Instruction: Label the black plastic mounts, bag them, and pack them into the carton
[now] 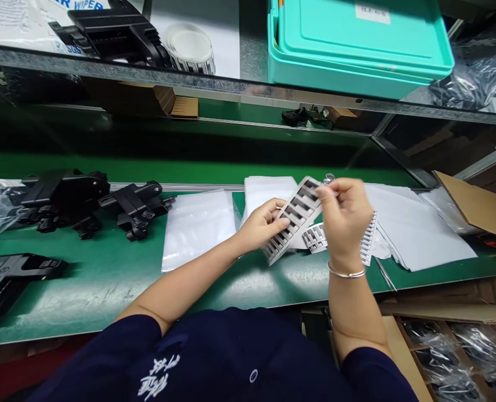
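My left hand (pixel 265 224) holds a sheet of labels (pixel 297 215), a tilted pale strip with a row of dark and grey rectangles. The thumb lies on its front and the fingers go behind it. My right hand (pixel 345 209) is closed in a pinch at the sheet's upper right edge; whether a label is between the fingertips is hidden. Below the sheet, another curled label strip (pixel 315 238) lies on the bench, and a further printed strip (pixel 368 240) shows behind my right wrist. Clear plastic bags (pixel 200 226) lie to the left of my left hand.
Black clamp-like parts (pixel 133 206) stand on the green bench (pixel 118 285) at left. White sheets (pixel 415 229), tweezers (pixel 385 274) and an open carton (pixel 478 201) are at right. Overhead, a metal shelf holds a turquoise box (pixel 357 72) and a label roll (pixel 189 44).
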Action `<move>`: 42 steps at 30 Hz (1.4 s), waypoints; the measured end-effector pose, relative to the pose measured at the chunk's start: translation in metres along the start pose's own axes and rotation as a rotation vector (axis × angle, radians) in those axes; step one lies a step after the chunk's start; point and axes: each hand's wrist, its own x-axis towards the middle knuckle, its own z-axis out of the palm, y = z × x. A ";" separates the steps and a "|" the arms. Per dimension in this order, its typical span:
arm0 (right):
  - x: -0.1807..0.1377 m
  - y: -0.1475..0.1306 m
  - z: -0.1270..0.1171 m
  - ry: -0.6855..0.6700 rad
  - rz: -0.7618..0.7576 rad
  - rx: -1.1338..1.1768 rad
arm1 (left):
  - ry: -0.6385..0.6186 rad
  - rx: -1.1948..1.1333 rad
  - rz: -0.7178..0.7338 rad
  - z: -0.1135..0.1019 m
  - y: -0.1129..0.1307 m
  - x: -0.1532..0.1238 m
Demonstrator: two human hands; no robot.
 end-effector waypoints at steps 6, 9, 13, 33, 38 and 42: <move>0.057 0.037 -0.022 0.236 0.117 0.005 | -0.114 -0.112 -0.154 -0.012 0.005 -0.016; 0.066 0.066 -0.029 0.291 0.213 0.017 | -0.074 -0.149 -0.151 -0.018 0.011 -0.022; 0.050 0.083 -0.029 0.112 0.343 -0.122 | 0.093 -0.119 -0.121 -0.019 0.022 -0.026; -0.050 0.000 0.002 -0.361 0.058 0.176 | 0.249 0.309 0.087 -0.003 0.025 -0.016; -0.045 -0.003 -0.003 -0.473 0.171 0.288 | 0.255 0.409 0.199 -0.001 0.027 -0.010; -0.047 -0.002 0.002 -0.475 0.082 0.222 | 0.289 0.276 0.124 0.008 0.026 -0.008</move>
